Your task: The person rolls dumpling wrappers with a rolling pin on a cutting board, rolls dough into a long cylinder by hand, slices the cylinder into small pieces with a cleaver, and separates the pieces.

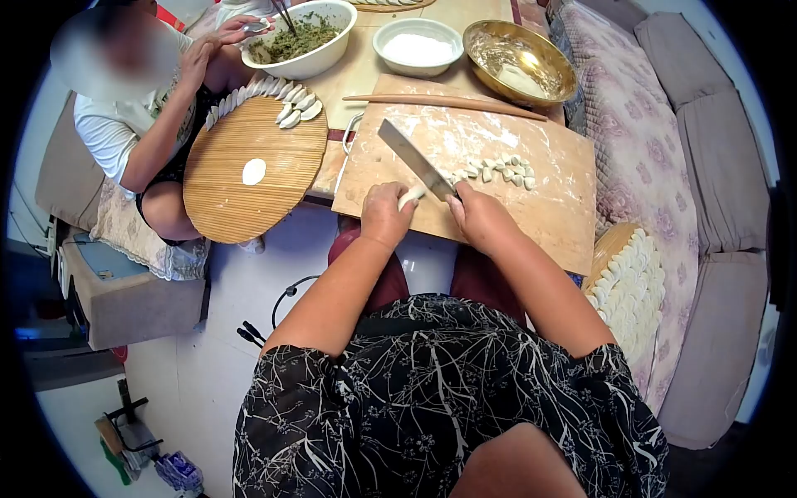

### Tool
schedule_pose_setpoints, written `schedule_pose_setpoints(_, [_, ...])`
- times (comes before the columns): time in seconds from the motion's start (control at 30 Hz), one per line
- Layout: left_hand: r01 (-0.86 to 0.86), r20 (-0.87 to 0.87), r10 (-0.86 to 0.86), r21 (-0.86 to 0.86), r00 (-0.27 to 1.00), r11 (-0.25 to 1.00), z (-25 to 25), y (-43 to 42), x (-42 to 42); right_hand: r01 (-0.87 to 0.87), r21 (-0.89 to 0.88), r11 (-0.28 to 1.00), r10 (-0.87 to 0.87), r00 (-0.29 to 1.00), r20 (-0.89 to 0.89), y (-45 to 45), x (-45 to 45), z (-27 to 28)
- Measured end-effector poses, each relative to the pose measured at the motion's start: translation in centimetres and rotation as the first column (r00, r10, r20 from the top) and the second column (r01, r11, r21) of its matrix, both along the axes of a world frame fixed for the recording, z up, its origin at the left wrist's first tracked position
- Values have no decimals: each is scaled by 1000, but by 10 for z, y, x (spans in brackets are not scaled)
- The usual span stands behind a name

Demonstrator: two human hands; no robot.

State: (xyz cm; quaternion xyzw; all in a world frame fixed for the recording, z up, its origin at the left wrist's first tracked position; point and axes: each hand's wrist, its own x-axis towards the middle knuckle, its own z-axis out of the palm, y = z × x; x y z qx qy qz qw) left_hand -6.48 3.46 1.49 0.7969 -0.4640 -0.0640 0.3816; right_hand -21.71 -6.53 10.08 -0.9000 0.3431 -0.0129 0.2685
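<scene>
My left hand [387, 213] is closed around a white dough roll [411, 196] near the front edge of the wooden board [531, 228]. In my right hand [481, 214] is a cleaver [413, 155], gripped by its handle, its broad blade slanting up and to the left beside the dough roll's end. Whether the blade touches the dough I cannot tell. Several small cut dough pieces [508, 170] lie on the floured board just beyond the cleaver. A long rolling pin [448, 102] rests across the board's far side.
At the left a person [133, 137] sits by a round slatted tray [241, 199] with dumplings along its rim and one wrapper [254, 172]. Beyond stand a filling bowl [336, 51], a flour bowl [382, 37] and a golden basin [490, 75]. Another dumpling tray [599, 264] lies right.
</scene>
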Motion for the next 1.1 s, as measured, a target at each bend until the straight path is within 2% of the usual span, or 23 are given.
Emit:
schedule_pose_setpoints(0.27, [-8,46,9,-24,999,1000,-1,-1,2,-92,-35,995,93,996,5,9,0,5])
schedule_pose_setpoints(0.5, [43,89,-36,-80,995,996,-5,1,5,-113,11,993,114,984,-136,3,20,5])
schedule_pose_setpoints(0.63, [53,118,-48,-35,992,998,-3,5,4,-111,11,994,111,978,-177,2,38,1])
schedule_pose_setpoints(0.77, [21,122,-18,-21,992,1000,-5,8,3,-83,17,996,85,983,-163,0,42,-5])
schedule_pose_setpoints(0.83, [17,115,-12,-43,993,999,-7,9,5,-41,33,999,42,998,-42,-2,33,-8])
schedule_pose_setpoints(1.0, [-46,31,48,-63,998,997,-7,10,12,-71,-16,997,71,997,11,12,14,6])
schedule_pose_setpoints(1.1, [-38,48,41,-61,998,997,-4,11,13,-103,-32,994,104,994,28,16,12,5])
